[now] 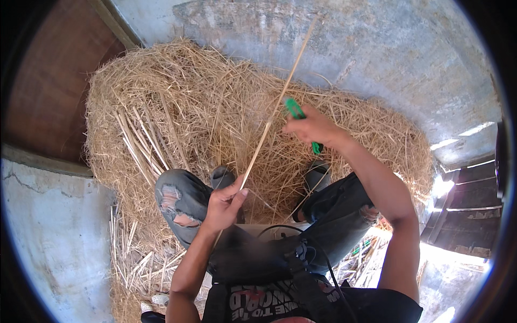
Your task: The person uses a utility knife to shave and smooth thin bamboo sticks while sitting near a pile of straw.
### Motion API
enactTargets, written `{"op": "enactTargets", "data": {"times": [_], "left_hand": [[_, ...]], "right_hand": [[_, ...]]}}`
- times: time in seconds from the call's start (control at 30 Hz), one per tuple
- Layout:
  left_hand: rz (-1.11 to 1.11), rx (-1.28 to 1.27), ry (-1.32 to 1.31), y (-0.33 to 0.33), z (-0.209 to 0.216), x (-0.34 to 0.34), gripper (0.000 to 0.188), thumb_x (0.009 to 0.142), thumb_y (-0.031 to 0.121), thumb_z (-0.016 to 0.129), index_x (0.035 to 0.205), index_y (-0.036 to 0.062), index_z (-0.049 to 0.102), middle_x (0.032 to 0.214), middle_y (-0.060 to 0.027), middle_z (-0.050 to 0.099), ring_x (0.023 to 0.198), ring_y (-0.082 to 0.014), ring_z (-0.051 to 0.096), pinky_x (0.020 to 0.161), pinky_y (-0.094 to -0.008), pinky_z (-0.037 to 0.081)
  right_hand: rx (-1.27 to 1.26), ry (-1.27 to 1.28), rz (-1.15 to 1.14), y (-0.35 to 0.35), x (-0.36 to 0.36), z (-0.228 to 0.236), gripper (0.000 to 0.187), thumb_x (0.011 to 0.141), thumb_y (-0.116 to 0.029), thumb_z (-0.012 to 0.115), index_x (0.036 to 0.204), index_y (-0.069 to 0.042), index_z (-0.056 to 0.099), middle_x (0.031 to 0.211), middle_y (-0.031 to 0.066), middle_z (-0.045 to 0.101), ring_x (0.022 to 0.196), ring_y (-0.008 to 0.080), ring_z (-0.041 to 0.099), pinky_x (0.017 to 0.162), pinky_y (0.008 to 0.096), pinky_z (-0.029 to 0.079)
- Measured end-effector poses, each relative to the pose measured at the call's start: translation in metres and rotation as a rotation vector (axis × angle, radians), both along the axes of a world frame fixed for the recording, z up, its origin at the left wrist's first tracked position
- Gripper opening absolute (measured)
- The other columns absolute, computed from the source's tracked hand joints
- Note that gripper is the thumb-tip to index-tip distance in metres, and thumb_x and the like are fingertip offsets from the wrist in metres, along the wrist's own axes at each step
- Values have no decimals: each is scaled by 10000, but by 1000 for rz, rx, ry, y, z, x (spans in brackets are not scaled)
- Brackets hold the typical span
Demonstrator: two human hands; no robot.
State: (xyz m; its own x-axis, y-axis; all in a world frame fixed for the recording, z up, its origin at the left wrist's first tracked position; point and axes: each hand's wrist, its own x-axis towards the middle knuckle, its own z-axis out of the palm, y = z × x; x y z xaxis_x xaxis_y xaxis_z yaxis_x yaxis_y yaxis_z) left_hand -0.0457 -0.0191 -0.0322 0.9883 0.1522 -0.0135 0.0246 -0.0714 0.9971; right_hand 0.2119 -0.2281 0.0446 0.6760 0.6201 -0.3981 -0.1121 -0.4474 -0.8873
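A long, thin tan cane stick [254,161] slants from my lap up and to the right, its far end against the grey wall. My left hand [225,205] is closed around its lower part, thumb and fingers pinching it above my left knee. In my right hand [315,128] is a green utility knife [295,109], gripped by its handle just right of the stick. The knife's front end is blurred close to the stick, so I cannot tell whether the blade touches it. A thin strip curls beside my left thumb.
Loose straw [177,81] covers the ground before me. A bundle of sticks [141,141] lies left of my knee, with more cut pieces [142,269] at lower left. A grey wall [388,48] curves behind the straw. A black cable [329,264] crosses my lap.
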Motion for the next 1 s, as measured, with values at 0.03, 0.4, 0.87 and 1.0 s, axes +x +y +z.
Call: {"op": "enactTargets", "data": {"times": [0.03, 0.4, 0.87, 1.0], "left_hand": [[5, 48, -11, 1, -2, -1, 408, 991, 37, 650, 1397, 31, 603, 793, 74, 579, 710, -6, 450, 622, -200, 417], [3, 289, -113, -2, -3, 5, 381, 949, 40, 699, 1322, -15, 642, 766, -68, 687, 708, -27, 556, 660, -239, 497], [253, -45, 96, 8, 14, 23, 437, 1029, 154, 629, 1410, -47, 555, 692, 87, 483, 620, 0, 404, 541, -190, 357], [293, 214, -16, 8, 5, 27, 462, 1010, 112, 654, 1429, -45, 540, 739, 94, 526, 637, 7, 417, 551, -171, 332]], "right_hand": [[32, -45, -94, -1, 1, 5, 299, 913, -291, 724, 768, -49, 625, 499, -39, 453, 401, 68, 429, 389, 273, 350], [-116, -656, 28, 10, 4, -1, 445, 937, -374, 741, 674, -33, 627, 480, 43, 469, 430, 146, 441, 466, 356, 360], [57, -663, 596, 33, -66, -2, 324, 847, -334, 791, 742, -41, 701, 532, 118, 584, 477, 257, 579, 530, 411, 473], [-38, -589, 280, 26, -42, 9, 378, 829, -415, 826, 743, -60, 726, 491, 29, 505, 458, 158, 502, 500, 342, 412]]}}
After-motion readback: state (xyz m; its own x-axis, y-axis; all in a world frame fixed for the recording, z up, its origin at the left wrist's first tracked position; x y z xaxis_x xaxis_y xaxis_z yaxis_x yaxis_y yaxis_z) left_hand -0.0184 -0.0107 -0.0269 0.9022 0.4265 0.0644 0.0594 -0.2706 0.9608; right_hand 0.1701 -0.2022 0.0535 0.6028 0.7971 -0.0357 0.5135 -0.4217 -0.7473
